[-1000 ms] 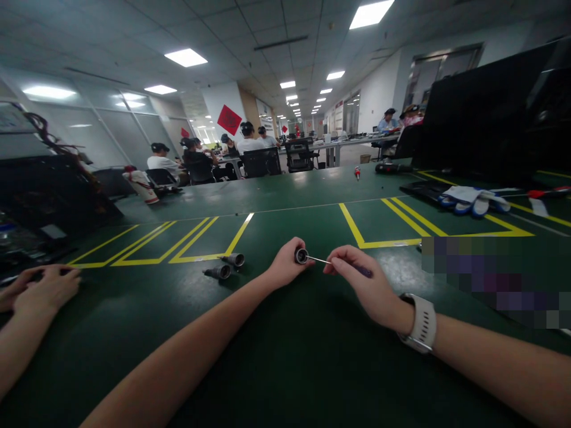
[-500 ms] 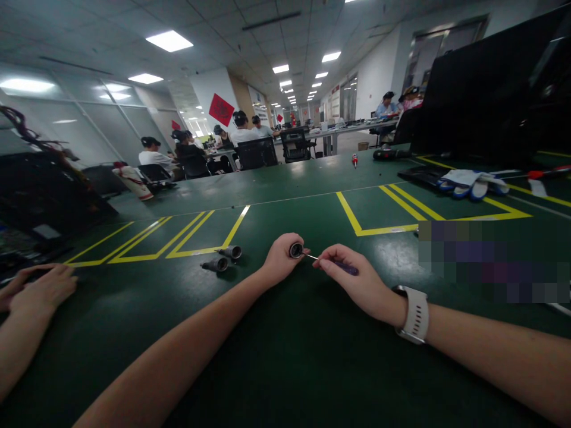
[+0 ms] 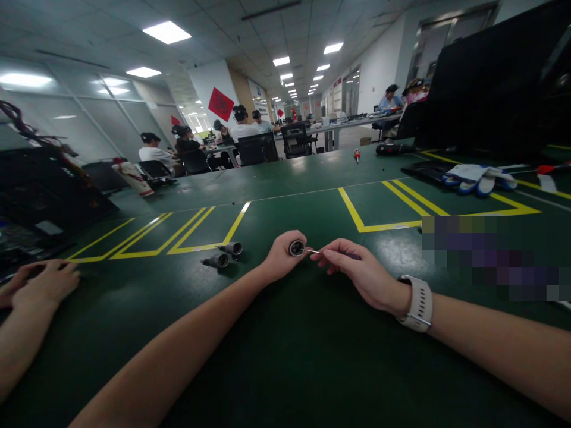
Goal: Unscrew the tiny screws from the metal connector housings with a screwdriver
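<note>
My left hand is wrapped round a dark cylindrical part, its round open end turned toward me. In my right hand is a thin screwdriver with a dark purple handle, mostly covered by the fingers. Its slim metal shaft points left and meets the rim of the cylinder's open end; how far the tip goes in, I cannot tell. To the left of my left hand, two similar dark cylindrical parts lie side by side on the green table.
Yellow tape marks boxes on the table. White and blue gloves lie at the right by a large black monitor. A small red tool is at the far edge. Another person's hands rest at the left. A blurred patch covers the right.
The screwdriver now lies flatter, and its handle shows less behind my right fingers. My right hand has shifted slightly up. My left hand keeps its hold on the cylindrical part.
</note>
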Demonstrator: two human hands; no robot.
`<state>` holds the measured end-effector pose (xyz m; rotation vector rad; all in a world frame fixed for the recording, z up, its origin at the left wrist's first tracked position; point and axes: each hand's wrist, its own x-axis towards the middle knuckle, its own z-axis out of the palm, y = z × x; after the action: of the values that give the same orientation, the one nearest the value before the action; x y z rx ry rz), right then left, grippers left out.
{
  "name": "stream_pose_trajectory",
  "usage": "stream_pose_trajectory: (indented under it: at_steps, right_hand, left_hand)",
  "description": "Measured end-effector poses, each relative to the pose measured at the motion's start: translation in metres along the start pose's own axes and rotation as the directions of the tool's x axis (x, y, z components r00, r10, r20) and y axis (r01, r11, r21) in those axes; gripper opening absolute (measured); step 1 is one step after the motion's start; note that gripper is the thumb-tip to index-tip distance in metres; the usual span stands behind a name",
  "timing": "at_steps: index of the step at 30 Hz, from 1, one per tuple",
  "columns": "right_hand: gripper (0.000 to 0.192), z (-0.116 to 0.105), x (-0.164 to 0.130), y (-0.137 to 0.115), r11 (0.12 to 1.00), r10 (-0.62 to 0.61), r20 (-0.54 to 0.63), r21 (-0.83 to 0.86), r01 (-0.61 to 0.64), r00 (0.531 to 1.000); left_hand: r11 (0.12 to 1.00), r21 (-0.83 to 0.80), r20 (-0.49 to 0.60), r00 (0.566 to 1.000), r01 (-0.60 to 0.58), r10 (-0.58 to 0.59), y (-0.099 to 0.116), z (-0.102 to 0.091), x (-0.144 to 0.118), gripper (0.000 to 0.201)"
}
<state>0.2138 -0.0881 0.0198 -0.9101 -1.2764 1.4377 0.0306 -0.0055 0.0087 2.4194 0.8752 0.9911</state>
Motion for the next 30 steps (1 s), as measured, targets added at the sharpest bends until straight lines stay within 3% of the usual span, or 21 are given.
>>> stream_pose_trajectory:
  at_steps: [4, 8, 12, 24, 30]
  right_hand:
    - [0.012, -0.0003, 0.0013, 0.0016, 0.999, 0.007, -0.013, 0.051, -0.007, 1.0]
    - [0.013, -0.0009, 0.0013, 0.0051, 0.995, -0.062, -0.048, -0.075, 0.058, 0.997]
    - [0.012, -0.0016, 0.001, 0.0062, 0.99, -0.052, -0.018, -0.136, 0.049, 0.998]
    - [0.012, -0.0023, 0.001, -0.0002, 0.998, 0.024, 0.009, 0.066, -0.025, 1.0]
    - [0.012, -0.0019, 0.0008, 0.0026, 1.0, -0.007, -0.017, -0.004, 0.007, 1.0]
  left_hand:
    - [1.0, -0.009, 0.024, 1.0, -0.005, 0.006, -0.001, 0.0009, 0.0007, 0.018]
    - [0.99, 0.14, -0.01, 1.0, -0.005, 0.007, -0.0009, 0.0022, 0.0014, 0.015]
    - [0.972, 0.232, -0.004, 1.0, -0.024, 0.025, -0.0007, 0.0021, 0.0013, 0.014]
    - [0.999, -0.027, 0.051, 0.998, 0.033, -0.031, -0.0003, -0.0001, 0.0006, 0.016]
    - [0.991, 0.135, 0.051, 0.999, -0.003, -0.004, 0.0012, 0.0003, 0.0009, 0.014]
